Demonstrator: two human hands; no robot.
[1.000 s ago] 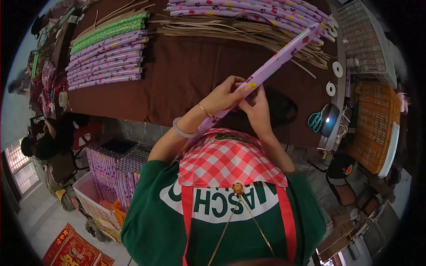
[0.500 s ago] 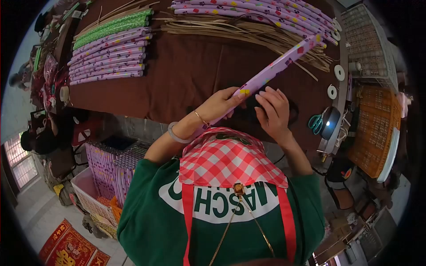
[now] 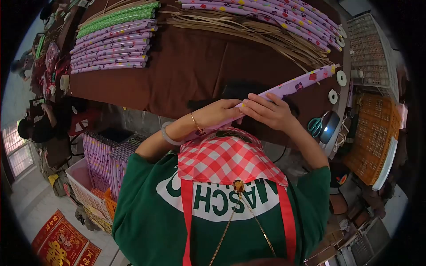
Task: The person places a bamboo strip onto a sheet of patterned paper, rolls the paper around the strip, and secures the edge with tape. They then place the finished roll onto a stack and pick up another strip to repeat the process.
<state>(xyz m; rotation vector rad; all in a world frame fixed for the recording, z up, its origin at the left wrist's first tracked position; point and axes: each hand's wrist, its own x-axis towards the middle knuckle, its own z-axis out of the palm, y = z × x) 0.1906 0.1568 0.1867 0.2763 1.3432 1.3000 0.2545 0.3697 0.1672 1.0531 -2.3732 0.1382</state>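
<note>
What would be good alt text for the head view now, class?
The left hand grips a long purple patterned tube; the right hand touches it. Beyond, on a brown cloth, lie brown strips, more purple tubes and some green tubes.

Head-worn view, looking down, above the table (image 3: 186, 66)
</note>
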